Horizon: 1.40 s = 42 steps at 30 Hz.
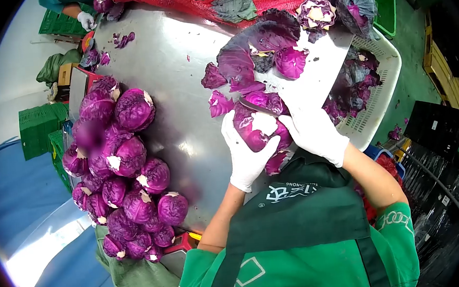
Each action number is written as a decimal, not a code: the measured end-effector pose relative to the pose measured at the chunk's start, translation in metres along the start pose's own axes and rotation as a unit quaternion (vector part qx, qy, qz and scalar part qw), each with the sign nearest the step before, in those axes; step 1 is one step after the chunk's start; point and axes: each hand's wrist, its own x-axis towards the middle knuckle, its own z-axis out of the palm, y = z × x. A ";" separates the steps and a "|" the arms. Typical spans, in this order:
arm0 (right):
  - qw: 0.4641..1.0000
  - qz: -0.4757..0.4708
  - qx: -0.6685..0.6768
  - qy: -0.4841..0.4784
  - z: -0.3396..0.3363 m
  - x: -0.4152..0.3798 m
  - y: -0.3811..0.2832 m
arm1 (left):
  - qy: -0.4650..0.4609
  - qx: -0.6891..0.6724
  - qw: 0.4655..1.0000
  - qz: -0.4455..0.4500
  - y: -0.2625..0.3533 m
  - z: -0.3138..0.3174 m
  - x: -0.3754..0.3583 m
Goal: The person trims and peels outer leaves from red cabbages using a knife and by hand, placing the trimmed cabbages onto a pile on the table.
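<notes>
My left hand (pixel 248 152), in a white glove, grips a red cabbage (pixel 251 133) from its left and near side, the thumb by its pale cut base. At the cabbage's right is my right hand (pixel 315 131), also gloved, with its fingers closed. A dark knife blade (pixel 258 106) runs from those fingers across the far side of the cabbage; the handle is hidden. Loose purple leaves (pixel 239 62) lie on the metal table (pixel 179 55) just beyond my hands.
A heap of cabbages (pixel 128 157) covers the table's left side. On the right stands a white basket (pixel 391 77) holding leaves. A red mesh sack (pixel 170 2) lies along the far edge, near a cut cabbage (pixel 316 13). At the far left is another person's gloved hand (pixel 86 21).
</notes>
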 end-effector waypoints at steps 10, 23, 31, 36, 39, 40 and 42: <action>0.971 0.200 0.116 0.055 0.006 0.010 0.017 | 0.052 -0.131 0.986 -0.084 0.002 0.007 -0.005; 0.961 0.250 0.101 0.056 -0.032 0.057 0.084 | 0.016 -0.201 0.979 -0.038 -0.025 -0.009 0.015; 0.824 0.283 0.475 -0.127 0.013 0.061 0.063 | -0.123 0.137 0.966 0.184 -0.021 -0.065 0.094; 0.839 0.288 0.449 -0.108 0.020 0.038 0.041 | -0.004 -0.083 0.997 -0.006 -0.018 -0.021 0.016; 0.883 0.231 0.408 0.017 0.033 0.029 0.023 | 0.117 -0.021 0.990 -0.074 0.008 0.005 0.019; 0.881 0.232 0.412 0.015 0.043 0.024 0.026 | 0.129 -0.109 0.979 -0.118 0.006 0.004 0.024; 0.906 0.276 0.320 0.010 0.055 0.015 0.039 | 0.095 -0.242 0.947 -0.190 0.008 -0.015 0.035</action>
